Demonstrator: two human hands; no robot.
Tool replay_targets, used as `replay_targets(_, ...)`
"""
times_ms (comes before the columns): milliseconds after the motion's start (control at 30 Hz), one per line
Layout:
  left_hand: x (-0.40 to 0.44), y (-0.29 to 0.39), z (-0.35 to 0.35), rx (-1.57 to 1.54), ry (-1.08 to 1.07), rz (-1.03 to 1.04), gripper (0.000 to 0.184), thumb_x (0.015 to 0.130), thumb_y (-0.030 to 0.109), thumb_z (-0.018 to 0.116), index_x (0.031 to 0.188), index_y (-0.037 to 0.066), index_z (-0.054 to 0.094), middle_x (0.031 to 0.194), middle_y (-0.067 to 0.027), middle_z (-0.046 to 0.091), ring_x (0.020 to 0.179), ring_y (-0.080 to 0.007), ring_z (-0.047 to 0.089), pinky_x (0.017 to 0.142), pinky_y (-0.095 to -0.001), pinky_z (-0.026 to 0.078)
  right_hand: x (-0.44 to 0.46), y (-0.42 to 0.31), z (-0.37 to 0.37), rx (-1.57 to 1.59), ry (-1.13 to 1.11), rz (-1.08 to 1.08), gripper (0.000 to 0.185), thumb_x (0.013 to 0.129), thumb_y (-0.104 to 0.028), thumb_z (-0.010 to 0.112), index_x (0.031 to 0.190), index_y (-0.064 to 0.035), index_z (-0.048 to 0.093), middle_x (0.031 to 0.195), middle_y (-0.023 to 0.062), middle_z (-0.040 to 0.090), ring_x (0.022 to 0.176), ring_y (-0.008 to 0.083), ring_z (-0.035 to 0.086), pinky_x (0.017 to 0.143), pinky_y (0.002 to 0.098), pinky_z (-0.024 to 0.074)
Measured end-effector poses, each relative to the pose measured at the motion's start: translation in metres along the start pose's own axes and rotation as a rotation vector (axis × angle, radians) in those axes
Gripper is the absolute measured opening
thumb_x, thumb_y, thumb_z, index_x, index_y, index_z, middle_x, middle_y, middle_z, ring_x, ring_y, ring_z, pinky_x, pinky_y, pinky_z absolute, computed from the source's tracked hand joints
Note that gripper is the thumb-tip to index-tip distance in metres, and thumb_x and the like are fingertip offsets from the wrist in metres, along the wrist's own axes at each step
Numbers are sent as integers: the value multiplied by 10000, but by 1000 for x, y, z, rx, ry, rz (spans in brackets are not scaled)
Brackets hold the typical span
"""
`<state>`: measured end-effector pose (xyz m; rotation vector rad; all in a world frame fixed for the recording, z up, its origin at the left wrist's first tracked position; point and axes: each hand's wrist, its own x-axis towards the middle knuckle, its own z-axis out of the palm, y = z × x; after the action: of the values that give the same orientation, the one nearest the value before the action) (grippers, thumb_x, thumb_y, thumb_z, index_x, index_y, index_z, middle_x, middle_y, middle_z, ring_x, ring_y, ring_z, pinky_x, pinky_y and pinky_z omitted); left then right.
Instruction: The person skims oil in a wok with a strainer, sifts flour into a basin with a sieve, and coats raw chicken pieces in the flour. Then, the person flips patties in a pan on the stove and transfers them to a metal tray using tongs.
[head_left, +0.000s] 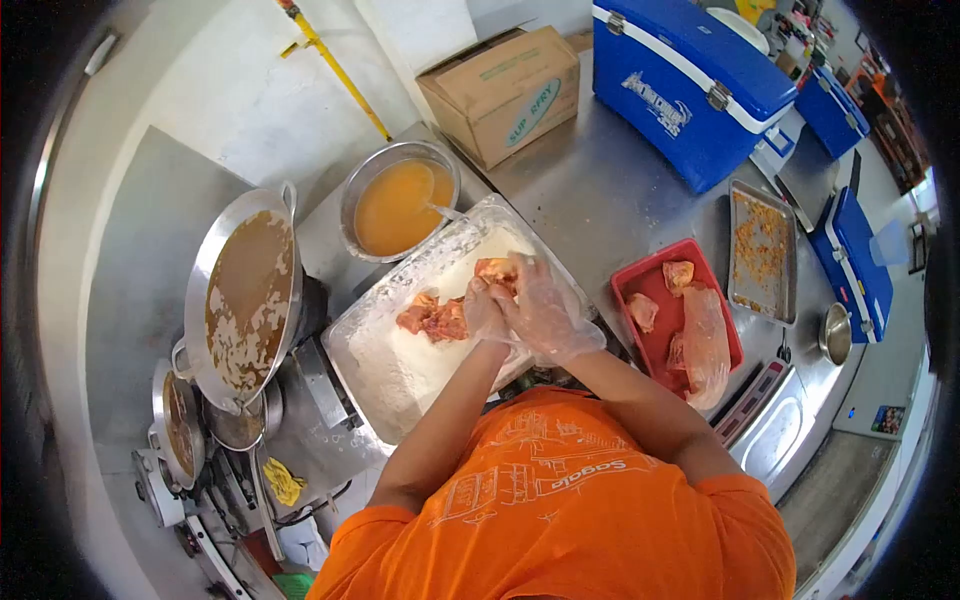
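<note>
Both hands wear clear plastic gloves and meet above a metal tray (365, 360) of white flour (405, 375). Between them is a piece of raw chicken (494, 270). My left hand (486, 312) has its fingers closed at the lower edge of that piece. My right hand (543, 308) grips it from the right side, its fingers partly hidden by the loose glove. More raw chicken (433, 318) lies on the flour, just left of my left hand.
A red tray (655, 362) with chicken and a plastic bag (706, 345) stands right. Behind the flour is a bowl of orange-yellow liquid (395, 208). A large pan of oil (248, 300) sits left. A cardboard box (500, 95) and blue cooler (680, 95) stand at the back.
</note>
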<state>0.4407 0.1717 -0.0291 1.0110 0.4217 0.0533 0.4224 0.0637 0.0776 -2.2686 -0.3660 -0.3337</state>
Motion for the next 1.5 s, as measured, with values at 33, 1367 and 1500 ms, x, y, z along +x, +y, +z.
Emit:
replay_targets(33,-3,7,2,-77,58,16,369,1039,297,343,1182,29,553,1048,-115,638,931,-206,613,800,-318,519,1,2,14,-36,-41,65,313,940,-268,499,1112,-25,596,1042,236,627,949,367,598,835,434,482)
replay_targets(1367,11,106,-74,1225,224,644,217,904,222,612,951,10,613,874,-141,653,818,-265,620,791,-381,483,-96,257,-97,-486,-584,323,452,644,-319,775,980,-41,657,946,139,672,911,337,645,798,427,521)
replay_targets(1500,13,67,-49,873,-189,631,221,918,202,624,1034,21,573,910,-84,635,810,-179,604,767,-318,489,-50,165,-93,1108,-148,709,230,845,-113,628,1064,-51,591,868,54,645,732,182,636,626,308,546)
